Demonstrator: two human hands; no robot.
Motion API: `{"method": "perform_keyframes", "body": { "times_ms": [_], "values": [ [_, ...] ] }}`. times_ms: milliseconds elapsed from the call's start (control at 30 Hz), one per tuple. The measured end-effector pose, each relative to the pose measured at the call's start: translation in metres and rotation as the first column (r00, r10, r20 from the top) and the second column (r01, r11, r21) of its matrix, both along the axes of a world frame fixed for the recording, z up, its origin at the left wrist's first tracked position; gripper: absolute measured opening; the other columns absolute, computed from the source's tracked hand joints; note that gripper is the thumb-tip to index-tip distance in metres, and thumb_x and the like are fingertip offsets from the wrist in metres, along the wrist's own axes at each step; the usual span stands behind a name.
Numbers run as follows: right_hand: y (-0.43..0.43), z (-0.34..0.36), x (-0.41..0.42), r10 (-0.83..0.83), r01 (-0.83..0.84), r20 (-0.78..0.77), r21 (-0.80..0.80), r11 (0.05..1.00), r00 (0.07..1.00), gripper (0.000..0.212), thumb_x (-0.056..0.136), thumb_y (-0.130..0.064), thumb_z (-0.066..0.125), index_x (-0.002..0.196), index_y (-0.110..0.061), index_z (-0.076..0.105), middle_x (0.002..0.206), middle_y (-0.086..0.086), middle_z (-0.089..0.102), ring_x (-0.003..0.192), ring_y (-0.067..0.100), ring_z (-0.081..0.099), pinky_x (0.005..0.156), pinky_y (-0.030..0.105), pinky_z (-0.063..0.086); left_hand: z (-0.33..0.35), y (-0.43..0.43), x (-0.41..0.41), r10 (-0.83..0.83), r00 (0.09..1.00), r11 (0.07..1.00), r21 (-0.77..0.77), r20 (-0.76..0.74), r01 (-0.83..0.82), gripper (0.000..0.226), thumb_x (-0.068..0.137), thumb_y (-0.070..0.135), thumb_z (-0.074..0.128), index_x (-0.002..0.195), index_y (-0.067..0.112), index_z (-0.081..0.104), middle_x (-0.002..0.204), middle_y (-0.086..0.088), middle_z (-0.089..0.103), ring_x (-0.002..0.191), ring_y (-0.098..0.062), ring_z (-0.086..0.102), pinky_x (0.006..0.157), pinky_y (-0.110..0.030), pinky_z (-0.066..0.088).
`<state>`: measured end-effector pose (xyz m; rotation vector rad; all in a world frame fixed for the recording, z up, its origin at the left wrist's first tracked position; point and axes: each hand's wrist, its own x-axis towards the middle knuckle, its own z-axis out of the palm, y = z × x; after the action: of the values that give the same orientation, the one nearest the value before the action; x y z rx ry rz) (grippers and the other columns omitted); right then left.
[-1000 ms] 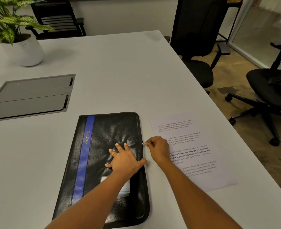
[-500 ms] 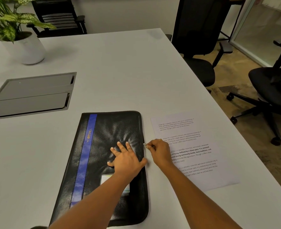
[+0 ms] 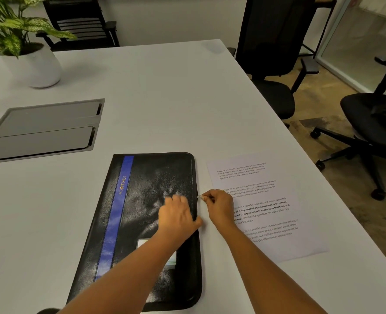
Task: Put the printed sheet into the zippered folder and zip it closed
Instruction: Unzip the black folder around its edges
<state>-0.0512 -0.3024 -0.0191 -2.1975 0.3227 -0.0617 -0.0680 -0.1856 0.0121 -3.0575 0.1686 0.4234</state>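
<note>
On the folder (image 3: 142,200), the left hand (image 3: 176,216) is blurred; whether its fingers lie flat or curled I cannot tell. Earlier they lay spread. The right hand (image 3: 219,207) pinches the zip pull (image 3: 201,197) at the folder's right edge, partly hiding the sheet (image 3: 266,189) beside it.

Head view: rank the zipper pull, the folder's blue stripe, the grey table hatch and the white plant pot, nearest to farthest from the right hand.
1. Zipper pull: pinched by the right hand, on the folder's right edge.
2. Blue stripe: on the folder's left part.
3. Grey table hatch: farther left, beyond the folder.
4. White plant pot: far-left corner.
</note>
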Motion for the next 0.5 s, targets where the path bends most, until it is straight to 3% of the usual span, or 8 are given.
{"method": "perform_keyframes", "body": {
  "times_ms": [67,233,500],
  "values": [
    [0.001,0.001,0.004,-0.017,0.017,0.008,0.008,1.0,1.0,0.014,0.085,-0.015,0.063,0.09,-0.005,0.072,0.092,0.013,0.072,0.088,0.025,0.063,0.083,0.037,0.051,0.0,-0.004,-0.003,-0.066,0.997,0.998,-0.027,-0.048,0.065,0.042,0.092,0.043,0.038,0.101,0.008,0.059,0.106,-0.011,0.064,0.097,-0.027,0.06,0.066,-0.03,0.037],
    [0.004,0.001,0.014,-0.024,0.024,0.013,0.006,1.0,1.0,0.015,0.085,-0.013,0.062,0.091,-0.002,0.071,0.094,0.015,0.071,0.089,0.026,0.063,0.084,0.037,0.051,0.0,-0.012,-0.009,-0.121,0.985,0.986,-0.128,-0.125,0.105,0.028,0.095,0.012,0.036,0.102,-0.001,0.06,0.111,-0.019,0.061,0.102,-0.036,0.058,0.08,-0.037,0.045],
    [-0.01,-0.003,0.002,0.181,-0.181,0.02,-0.001,0.984,0.983,0.012,0.084,-0.01,0.062,0.088,-0.003,0.071,0.088,0.014,0.071,0.079,0.016,0.058,0.066,0.013,0.041,-0.001,-0.012,0.002,-0.253,0.967,0.968,-0.019,-0.045,0.252,0.026,0.089,-0.005,0.038,0.107,0.001,0.056,0.11,-0.014,0.059,0.1,-0.029,0.057,0.082,-0.034,0.045]
  ]
}}
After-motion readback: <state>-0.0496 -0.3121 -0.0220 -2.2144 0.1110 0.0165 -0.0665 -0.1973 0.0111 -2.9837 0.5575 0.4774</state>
